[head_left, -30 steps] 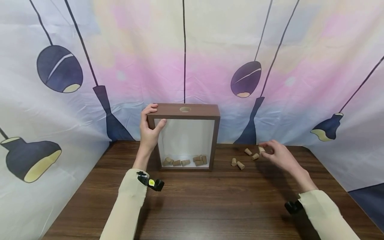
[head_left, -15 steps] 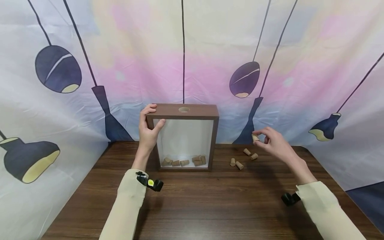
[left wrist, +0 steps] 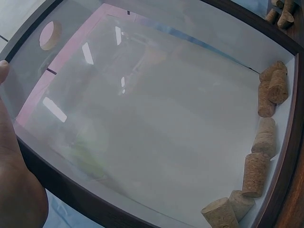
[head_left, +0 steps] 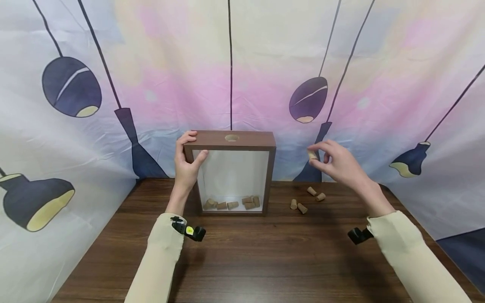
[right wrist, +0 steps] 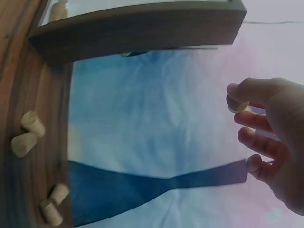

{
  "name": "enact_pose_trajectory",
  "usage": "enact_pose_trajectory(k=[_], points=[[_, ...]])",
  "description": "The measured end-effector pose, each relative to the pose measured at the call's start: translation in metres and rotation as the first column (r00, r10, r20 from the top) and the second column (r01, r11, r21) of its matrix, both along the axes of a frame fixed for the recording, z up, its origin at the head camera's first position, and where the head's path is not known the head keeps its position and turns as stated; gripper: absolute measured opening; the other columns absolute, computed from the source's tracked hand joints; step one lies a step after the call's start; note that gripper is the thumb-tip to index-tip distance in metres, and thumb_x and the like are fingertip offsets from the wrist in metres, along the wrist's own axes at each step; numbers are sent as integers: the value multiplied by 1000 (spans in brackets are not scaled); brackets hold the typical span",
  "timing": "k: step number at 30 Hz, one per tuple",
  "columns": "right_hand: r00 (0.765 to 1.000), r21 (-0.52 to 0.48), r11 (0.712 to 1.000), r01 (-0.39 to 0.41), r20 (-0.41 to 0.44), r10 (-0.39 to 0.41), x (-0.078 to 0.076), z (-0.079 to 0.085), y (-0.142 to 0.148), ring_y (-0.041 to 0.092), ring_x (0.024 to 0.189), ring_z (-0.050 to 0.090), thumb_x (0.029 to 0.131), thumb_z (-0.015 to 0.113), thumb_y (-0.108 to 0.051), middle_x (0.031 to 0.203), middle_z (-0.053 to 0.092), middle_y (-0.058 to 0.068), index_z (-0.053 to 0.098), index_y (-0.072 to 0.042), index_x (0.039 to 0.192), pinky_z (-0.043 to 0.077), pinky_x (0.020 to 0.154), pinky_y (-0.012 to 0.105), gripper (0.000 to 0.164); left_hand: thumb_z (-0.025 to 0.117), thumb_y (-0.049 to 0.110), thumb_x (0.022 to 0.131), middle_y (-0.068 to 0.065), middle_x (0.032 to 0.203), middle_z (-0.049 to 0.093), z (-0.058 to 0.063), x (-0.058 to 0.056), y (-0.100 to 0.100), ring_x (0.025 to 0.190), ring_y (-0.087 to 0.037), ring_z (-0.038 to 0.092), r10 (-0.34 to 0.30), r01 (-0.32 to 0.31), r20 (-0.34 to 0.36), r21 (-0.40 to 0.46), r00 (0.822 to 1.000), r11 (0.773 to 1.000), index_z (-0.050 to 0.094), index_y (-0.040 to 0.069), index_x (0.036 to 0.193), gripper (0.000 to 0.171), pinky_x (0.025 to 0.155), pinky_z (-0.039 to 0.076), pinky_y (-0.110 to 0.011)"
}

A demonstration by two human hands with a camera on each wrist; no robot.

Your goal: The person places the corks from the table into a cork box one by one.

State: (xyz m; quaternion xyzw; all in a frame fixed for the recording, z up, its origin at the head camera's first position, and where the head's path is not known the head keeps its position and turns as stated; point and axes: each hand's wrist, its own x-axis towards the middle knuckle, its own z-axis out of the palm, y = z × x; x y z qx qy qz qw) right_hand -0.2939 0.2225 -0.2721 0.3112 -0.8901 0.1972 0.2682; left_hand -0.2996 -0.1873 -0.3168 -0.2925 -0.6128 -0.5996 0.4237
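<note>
A wooden shadow box (head_left: 270,176) with a clear front and a round hole (head_left: 232,138) in its top stands upright on the table. My left hand (head_left: 186,168) grips its upper left corner, thumb over the front and fingers on top. Inside, several corks (left wrist: 256,173) lie along the bottom. To the right of the box, my right hand (head_left: 339,164) pinches a cork (head_left: 312,155) between thumb and fingertips, raised above the table. In the right wrist view, the held cork (right wrist: 236,104) shows under the thumb and the other fingers are loosely bent.
Several loose corks (head_left: 302,208) lie on the dark wooden table (head_left: 242,261), right of the box. A printed fabric backdrop (head_left: 257,84) with lamp drawings hangs close behind the box and along both sides.
My right hand has lifted the cork off the table and carried it up and left toward the box. My left hand keeps its grip on the box corner.
</note>
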Motion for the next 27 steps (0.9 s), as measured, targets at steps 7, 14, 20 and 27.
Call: enact_pose_trajectory(k=[7,14,20,27], points=[[996,8,998,-57,-65,57,4,20,-17,15,72,50,88,74,-12,98,61,5,70,-9,118,40,61,29,31,68,-2,85,-33,138,44,1,1,0,139,-34,38,-5,5,-6,-12,1000,1000,44,-15,117,43,119,24,-39],[992,15,996,-89,-85,90,11,39,-34,15,72,52,89,74,-14,112,63,7,69,-10,121,42,63,31,33,69,-1,85,-32,137,44,1,0,0,139,-29,39,1,-1,-9,-12,1000,1000,44,-15,117,43,119,24,-39],[989,51,994,-97,-108,102,14,48,-52,13,73,52,88,74,-17,119,64,9,69,-11,121,43,64,32,33,68,0,85,-32,137,45,1,0,0,139,-30,39,3,-4,-8,-10,1000,1000,45,-15,117,42,119,24,-39],[980,48,984,-169,-97,173,15,59,-75,14,77,53,87,75,-16,111,65,5,68,-11,119,45,69,32,33,70,-1,85,-32,136,45,1,1,0,140,-33,38,10,-10,-14,-10,1000,1000,45,-14,117,43,120,23,-39]])
